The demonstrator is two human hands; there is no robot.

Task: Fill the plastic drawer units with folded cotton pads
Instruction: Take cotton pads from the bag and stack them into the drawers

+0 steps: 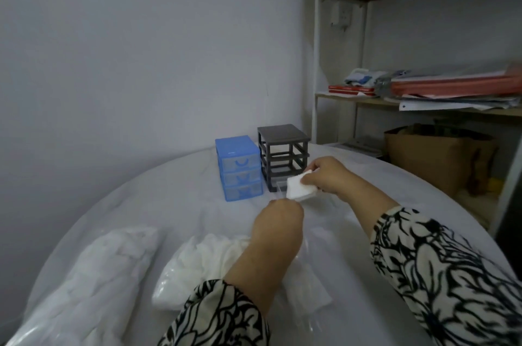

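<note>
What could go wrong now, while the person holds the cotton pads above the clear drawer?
1. The right hand pinches the folded cotton pads only at one edge, so the stack may fan open or drop.
2. The clear drawer is hard to see against the white cover; the left hand at its front could tip it.

Probably a home room: beside the white-sheeted bed (169,181) stands a white-framed wooden shelf (367,102) stacked with loose papers and red folders (452,85).
</note>
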